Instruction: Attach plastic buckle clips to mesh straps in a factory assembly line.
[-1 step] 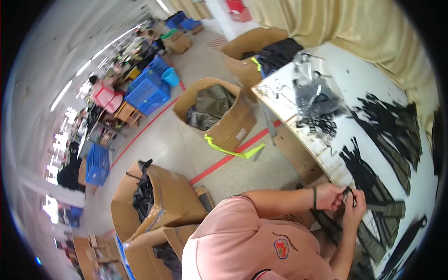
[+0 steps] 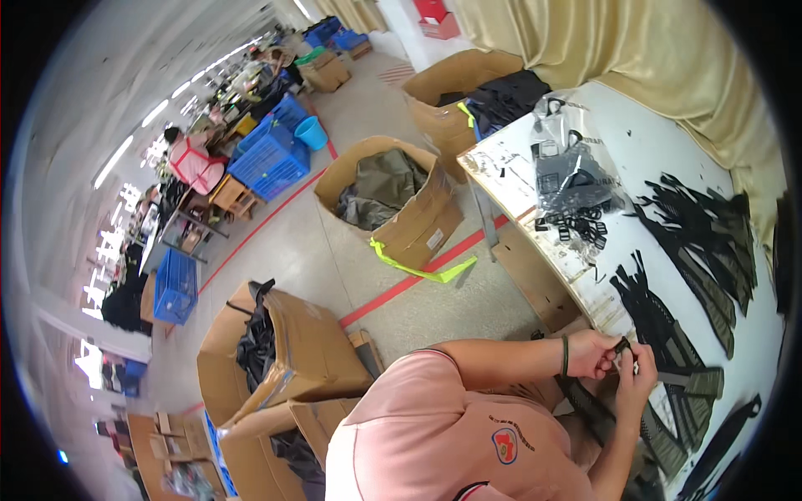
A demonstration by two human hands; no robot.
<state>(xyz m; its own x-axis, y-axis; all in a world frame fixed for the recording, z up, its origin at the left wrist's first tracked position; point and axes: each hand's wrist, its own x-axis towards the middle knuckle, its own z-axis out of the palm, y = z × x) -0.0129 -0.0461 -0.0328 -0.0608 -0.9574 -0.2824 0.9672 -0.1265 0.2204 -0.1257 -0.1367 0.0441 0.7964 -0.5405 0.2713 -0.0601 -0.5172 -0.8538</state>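
At four o'clock, beside the counter, one small black piece pinched between closed fingers of left hand and right hand, seemingly for steadiness, with black buckles and dark straps at three, apparently grouped for reach.

Light-blue bucket beside blue crates, plus gold curtain

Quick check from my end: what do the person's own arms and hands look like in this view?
The left hand and right hand are ungloved, and both forearms are bare. The short sleeve on the left is pink with a narrow dark edge. A thin, dark green band circles the left wrist. The right sleeve can't be made out.
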